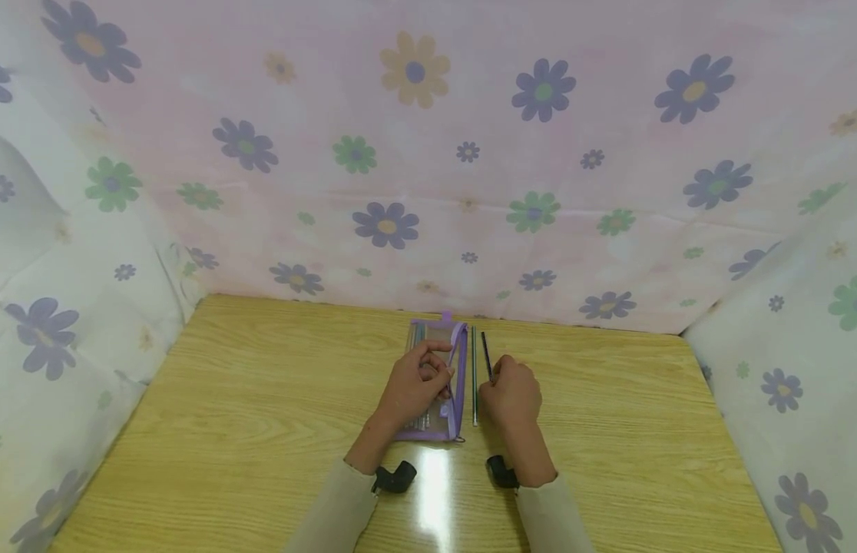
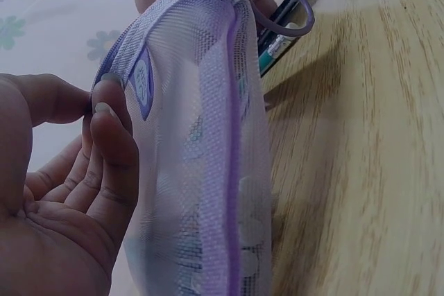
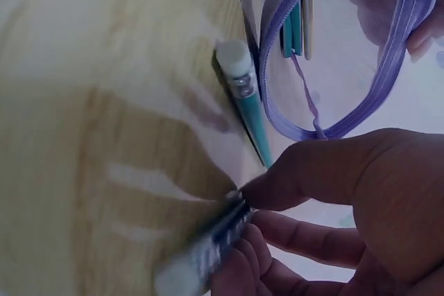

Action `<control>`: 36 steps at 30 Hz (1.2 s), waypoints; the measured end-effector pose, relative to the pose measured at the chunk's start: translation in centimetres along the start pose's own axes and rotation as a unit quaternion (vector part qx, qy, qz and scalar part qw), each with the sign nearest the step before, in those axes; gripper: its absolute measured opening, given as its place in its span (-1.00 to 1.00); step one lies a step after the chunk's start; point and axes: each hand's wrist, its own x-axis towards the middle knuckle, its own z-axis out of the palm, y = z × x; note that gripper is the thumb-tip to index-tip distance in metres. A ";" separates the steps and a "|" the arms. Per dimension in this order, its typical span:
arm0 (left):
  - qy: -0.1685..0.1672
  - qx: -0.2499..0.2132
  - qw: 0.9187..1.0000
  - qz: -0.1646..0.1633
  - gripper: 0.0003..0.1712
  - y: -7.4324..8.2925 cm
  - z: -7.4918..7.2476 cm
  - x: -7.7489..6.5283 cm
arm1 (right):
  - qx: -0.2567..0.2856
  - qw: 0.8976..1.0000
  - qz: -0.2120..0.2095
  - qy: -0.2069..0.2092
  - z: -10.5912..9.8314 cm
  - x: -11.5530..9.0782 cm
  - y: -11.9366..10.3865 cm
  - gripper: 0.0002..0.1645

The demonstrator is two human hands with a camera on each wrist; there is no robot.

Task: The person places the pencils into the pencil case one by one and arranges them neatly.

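A purple-edged mesh zipper pouch (image 1: 461,384) lies on the table, with several pencils (image 1: 418,335) inside it. My left hand (image 1: 413,388) is over the pouch and pinches its zippered edge between thumb and fingers. The right wrist view shows the pouch's mouth (image 3: 409,25) spread wide, with teal pencil ends (image 3: 297,29) within. Just right of the pouch, my right hand (image 1: 514,390) pinches a dark pencil (image 1: 487,355) near its white eraser (image 3: 179,276). Between that hand and the pouch lies a green pencil (image 1: 474,376), its white eraser (image 3: 234,57) toward me.
The wood-grain table (image 1: 276,392) meets a flowered cloth (image 1: 470,177) at the back and on both sides. A purple ring (image 2: 311,15) hangs from the pouch's near corner. Black wrist mounts (image 1: 398,478) sit at both wrists.
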 end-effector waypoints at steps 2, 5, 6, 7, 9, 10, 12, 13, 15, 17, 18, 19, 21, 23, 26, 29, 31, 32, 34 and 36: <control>-0.001 0.002 1.000 -0.001 -0.53 0.0 0.0 0.0 | -0.010 1.000 0.005 -0.005 -0.1 0.0 -0.1 -0.81; -0.006 0.005 1.000 -0.002 -0.56 0.0 -0.1 0.0 | -0.018 1.000 0.015 -0.011 -0.1 0.0 -0.1 -0.86; -0.007 0.005 1.000 -0.002 -0.56 0.0 -0.1 0.1 | -0.020 1.000 0.018 -0.013 -0.2 0.0 -0.1 -0.87; -0.009 0.005 1.000 -0.002 -0.57 -0.1 -0.1 0.1 | -0.023 0.999 0.021 -0.015 -0.2 0.0 -0.1 -0.87; -0.010 0.003 1.000 -0.001 -0.57 0.0 -0.1 0.1 | -0.029 0.999 0.025 -0.017 -0.2 0.0 -0.2 -0.87; -0.010 0.003 1.000 -0.001 -0.57 0.0 -0.1 0.1 | -0.032 0.999 0.026 -0.018 -0.2 0.0 -0.2 -0.87; -0.010 0.002 1.000 -0.002 -0.57 0.0 -0.1 0.1 | -0.037 0.999 0.028 -0.018 -0.3 0.0 -0.2 -0.87; -0.010 0.002 1.000 -0.002 -0.57 0.1 -0.2 0.1 | -0.039 0.999 0.029 -0.018 -0.3 0.0 -0.2 -0.88; -0.009 0.002 1.000 -0.003 -0.57 0.1 -0.2 0.1 | -0.041 0.999 0.030 -0.019 -0.4 0.0 -0.3 -0.89; -0.009 0.002 1.000 -0.004 -0.57 0.1 -0.1 0.1 | -0.040 0.998 0.032 -0.023 -0.5 0.1 -0.2 -0.89; -0.009 0.002 1.000 -0.005 -0.57 0.1 -0.1 0.1 | -0.040 0.998 0.033 -0.025 -0.5 0.1 -0.2 -0.90; -0.008 0.002 1.000 -0.006 -0.56 0.2 -0.1 0.1 | -0.039 0.998 0.033 -0.027 -0.6 0.1 -0.2 -0.90; -0.006 0.003 1.000 -0.009 -0.56 0.2 -0.1 0.1 | -0.038 0.998 0.034 -0.029 -0.6 0.1 -0.2 -0.90; -0.003 0.004 1.000 -0.014 -0.55 0.3 0.0 0.1 | -0.035 0.998 0.035 -0.032 -0.7 0.1 -0.1 -0.89; 0.001 0.007 1.000 -0.020 -0.55 0.7 0.1 0.1 | -0.028 0.998 0.037 -0.035 -0.8 0.1 0.0 -0.87; -0.002 0.008 1.000 -0.024 -0.55 1.1 0.1 0.1 | -0.016 0.998 0.038 -0.041 -0.9 0.1 0.1 -0.85; -0.006 0.008 1.000 -0.024 -0.56 1.3 0.1 0.2 | -0.009 0.998 0.035 -0.044 -1.1 0.1 0.2 -0.83; -0.007 0.009 1.000 -0.025 -0.56 1.3 0.0 0.2 | -0.006 0.998 0.033 -0.047 -1.2 0.1 0.2 -0.82; -0.006 0.011 1.000 -0.026 -0.57 1.3 0.0 0.2 | -0.001 0.998 0.031 -0.053 -1.5 0.1 0.2 -0.79; -0.003 0.012 1.000 -0.025 -0.56 1.2 0.0 0.2 | 0.003 0.997 0.033 -0.063 -1.7 0.1 0.3 -0.77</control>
